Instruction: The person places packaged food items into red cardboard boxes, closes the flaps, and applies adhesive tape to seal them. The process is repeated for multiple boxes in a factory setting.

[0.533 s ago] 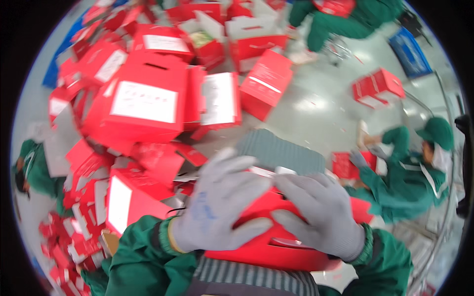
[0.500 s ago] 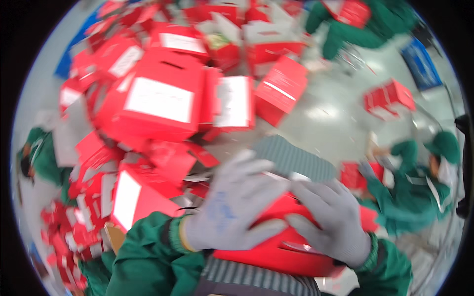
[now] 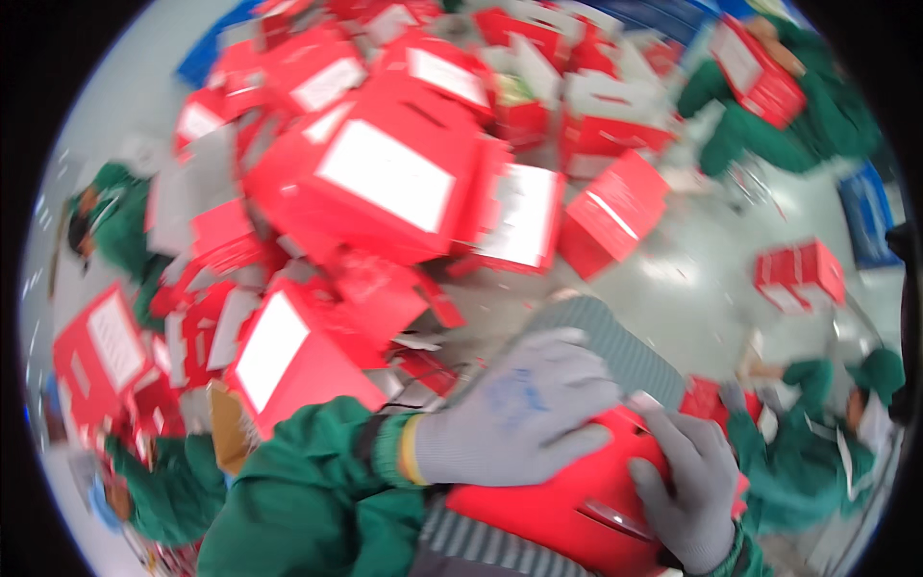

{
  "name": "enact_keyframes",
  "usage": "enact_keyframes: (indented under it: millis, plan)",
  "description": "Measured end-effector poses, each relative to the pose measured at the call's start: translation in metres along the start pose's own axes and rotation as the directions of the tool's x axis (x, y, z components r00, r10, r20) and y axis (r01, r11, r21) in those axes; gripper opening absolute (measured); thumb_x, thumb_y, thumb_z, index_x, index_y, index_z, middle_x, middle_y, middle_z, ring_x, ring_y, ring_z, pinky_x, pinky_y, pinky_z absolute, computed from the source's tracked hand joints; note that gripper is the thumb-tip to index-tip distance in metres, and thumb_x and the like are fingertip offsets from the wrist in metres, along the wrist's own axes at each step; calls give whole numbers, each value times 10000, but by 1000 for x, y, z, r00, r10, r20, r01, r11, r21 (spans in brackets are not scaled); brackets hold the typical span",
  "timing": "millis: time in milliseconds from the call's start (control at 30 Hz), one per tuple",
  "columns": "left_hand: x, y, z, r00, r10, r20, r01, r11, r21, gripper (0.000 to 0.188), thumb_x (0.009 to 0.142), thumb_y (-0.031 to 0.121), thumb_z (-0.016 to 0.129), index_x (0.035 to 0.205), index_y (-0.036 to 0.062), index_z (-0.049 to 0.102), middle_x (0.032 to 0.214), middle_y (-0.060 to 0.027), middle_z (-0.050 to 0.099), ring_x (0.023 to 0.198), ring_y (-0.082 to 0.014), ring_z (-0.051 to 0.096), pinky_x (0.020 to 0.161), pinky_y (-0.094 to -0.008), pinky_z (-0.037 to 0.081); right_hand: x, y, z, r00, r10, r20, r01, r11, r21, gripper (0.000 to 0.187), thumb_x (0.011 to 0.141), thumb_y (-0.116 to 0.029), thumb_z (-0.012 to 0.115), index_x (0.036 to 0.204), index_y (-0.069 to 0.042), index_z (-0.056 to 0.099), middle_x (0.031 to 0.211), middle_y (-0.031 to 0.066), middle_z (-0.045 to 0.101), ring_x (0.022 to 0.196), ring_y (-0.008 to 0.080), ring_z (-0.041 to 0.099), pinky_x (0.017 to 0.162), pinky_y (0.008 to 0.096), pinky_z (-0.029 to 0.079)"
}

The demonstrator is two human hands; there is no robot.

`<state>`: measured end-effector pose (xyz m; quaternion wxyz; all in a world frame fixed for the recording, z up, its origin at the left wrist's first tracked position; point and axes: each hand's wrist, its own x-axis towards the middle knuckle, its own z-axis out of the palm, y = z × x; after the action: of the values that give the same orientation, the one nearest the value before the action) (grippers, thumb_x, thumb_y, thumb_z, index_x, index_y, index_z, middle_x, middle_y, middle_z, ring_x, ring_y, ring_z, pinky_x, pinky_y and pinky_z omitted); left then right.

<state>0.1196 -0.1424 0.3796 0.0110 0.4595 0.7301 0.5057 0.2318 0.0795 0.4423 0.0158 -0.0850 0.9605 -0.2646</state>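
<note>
My feed is bright, with glare pooling on the glossy floor (image 3: 673, 272) and a thin shine along the nearest red box (image 3: 548, 510). White panels (image 3: 385, 176) wash out pale. I get blur softening the boxes' edges, and the fisheye bends everything toward a rounded black border.

We take this for a factory or warehouse packing floor. Before us we see a great heap of red cardboard boxes (image 3: 394, 115) with white panels, and a glossy pale-grey floor (image 3: 673, 308) with a blue box-shaped bin (image 3: 868, 216) at its edge. Co-workers (image 3: 812, 486) in matching green work clothes sit around. Our left hand (image 3: 524, 409) and right hand (image 3: 687, 490) wear grey knitted work gloves.
</note>
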Motion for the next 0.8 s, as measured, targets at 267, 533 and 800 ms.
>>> enact_keyframes:
  millis: [267,533,800]
  plan:
    - [10,-5,-4,978,-73,197,72,997,13,441,708,15,713,1144,19,647,1119,-146,666,1081,-368,653,1069,-573,466,-3,11,6,999,31,-39,-31,999,-11,476,785,-260,832,1207,-72,718,1023,56,685,869,233,655,722,350,546]
    - [11,-7,0,974,-118,193,130,990,-51,344,747,131,765,1055,19,665,1130,-164,653,1036,-369,628,957,-520,500,-4,14,8,997,70,-28,-69,998,14,438,748,-259,847,1150,-109,761,1029,-6,726,863,178,661,721,319,557]
    - [15,-7,0,964,-165,211,163,986,27,372,777,134,788,1110,26,663,1146,-168,655,1009,-373,637,908,-488,520,0,20,12,995,39,-96,-41,999,-11,424,744,-242,844,1139,-115,759,1008,-10,722,854,185,664,708,326,560]
